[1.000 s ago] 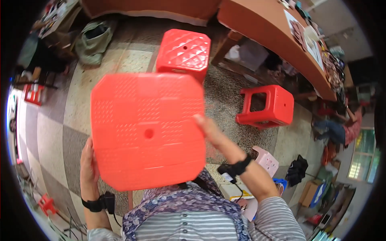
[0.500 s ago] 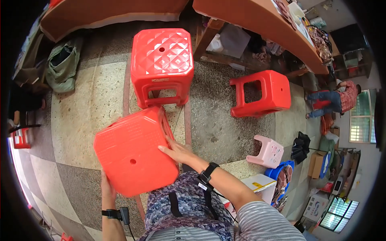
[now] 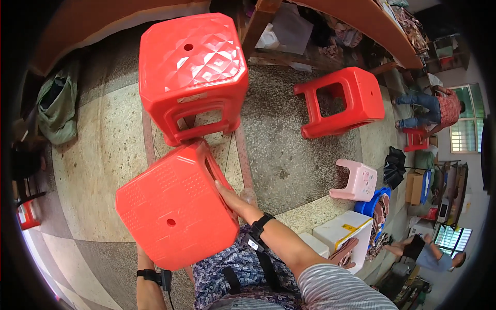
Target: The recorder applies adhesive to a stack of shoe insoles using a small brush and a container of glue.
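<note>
A red plastic stool (image 3: 175, 206) is tilted in front of me, its seat with a round hole facing up toward me. My right hand (image 3: 236, 202) grips its right side, fingers at the side opening. Behind its near left edge my left hand (image 3: 143, 257) holds it, with only the wrist end showing and the fingers hidden. The far side of this stool touches or overlaps the lower front of a second red stool (image 3: 194, 57), which stands upright beyond it. Another red stool (image 3: 341, 101) stands farther right.
A small pink stool (image 3: 356, 181), a white foam box (image 3: 341, 227) and a blue tub (image 3: 380, 199) stand to the right. Brown worktables (image 3: 356, 15) border the far side. A green sack (image 3: 59, 111) lies left. Two people (image 3: 439, 106) (image 3: 431, 253) are at the far right.
The held stool has shifted slightly toward me, and the far stools appear nearer. My left hand has slipped mostly out of sight behind the seat. Another person has come into view at the lower right.
</note>
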The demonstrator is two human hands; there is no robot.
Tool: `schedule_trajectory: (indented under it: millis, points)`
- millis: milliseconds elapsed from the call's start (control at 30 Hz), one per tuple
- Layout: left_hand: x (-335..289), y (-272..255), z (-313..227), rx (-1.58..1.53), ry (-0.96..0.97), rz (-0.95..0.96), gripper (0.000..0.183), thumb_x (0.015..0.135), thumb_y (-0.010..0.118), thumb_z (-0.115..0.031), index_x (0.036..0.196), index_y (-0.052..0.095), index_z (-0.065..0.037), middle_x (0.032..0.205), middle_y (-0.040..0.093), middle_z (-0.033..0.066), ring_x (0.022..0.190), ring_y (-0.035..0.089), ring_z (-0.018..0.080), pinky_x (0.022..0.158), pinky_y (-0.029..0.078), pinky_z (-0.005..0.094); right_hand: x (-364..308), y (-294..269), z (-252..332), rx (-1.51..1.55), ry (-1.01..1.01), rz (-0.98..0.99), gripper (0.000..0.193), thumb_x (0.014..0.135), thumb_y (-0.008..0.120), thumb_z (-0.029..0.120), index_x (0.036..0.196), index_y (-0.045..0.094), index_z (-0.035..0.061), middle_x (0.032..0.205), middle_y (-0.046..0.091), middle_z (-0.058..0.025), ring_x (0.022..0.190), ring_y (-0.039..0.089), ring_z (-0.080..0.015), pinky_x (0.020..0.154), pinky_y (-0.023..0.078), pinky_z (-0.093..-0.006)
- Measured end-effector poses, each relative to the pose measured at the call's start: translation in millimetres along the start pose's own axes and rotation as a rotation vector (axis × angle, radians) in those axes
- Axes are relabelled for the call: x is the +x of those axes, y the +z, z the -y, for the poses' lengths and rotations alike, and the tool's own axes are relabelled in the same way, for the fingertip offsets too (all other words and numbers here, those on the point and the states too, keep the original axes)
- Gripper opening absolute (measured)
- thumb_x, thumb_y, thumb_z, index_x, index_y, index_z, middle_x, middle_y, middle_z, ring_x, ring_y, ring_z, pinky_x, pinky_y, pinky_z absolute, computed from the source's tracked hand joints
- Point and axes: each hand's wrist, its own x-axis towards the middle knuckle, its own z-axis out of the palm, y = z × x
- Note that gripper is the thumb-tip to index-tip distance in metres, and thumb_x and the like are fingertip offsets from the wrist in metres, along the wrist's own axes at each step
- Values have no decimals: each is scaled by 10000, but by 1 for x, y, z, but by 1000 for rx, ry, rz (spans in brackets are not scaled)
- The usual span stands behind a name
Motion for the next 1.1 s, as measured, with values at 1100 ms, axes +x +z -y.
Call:
schedule_trajectory:
  millis: [1100]
  points:
    - [-221,613,22,836,60,969,698,887,593,-443,1375,370,3,1336,481,78,1177,490,163,924,466,337,-470,-446,136,153,-344,-422,451,929,541,351,1238,556,22,1079,654,-102,970,611,-154,762,505,-321]
